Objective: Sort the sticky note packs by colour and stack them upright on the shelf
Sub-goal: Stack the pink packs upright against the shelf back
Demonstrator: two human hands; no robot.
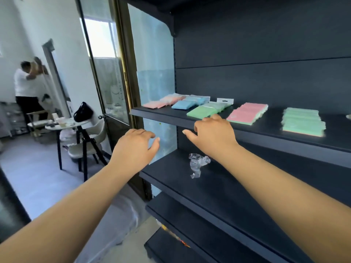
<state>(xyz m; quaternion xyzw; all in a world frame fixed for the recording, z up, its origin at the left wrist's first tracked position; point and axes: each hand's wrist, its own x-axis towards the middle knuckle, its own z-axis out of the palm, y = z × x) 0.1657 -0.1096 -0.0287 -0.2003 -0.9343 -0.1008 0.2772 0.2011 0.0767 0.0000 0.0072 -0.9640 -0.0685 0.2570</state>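
The left hand [135,147] is hovering released and holding nothing just off the shelf's [167,121] left end, while the right hand [213,133] is reaching with loosely bent, unloaded fingers over the front lip, just beside the green pack [204,111]. The packs are all lying flat along that shelf: pink [161,103], blue [187,103] and green overlapping at the left, a pink stack [247,113] and a green stack [303,122] well apart to the right. Because the wrappers are probably slippery and overlapping near the edge, a hasty grab is risking knocking one off, and a pack stood upright unsupported is likely to topple.
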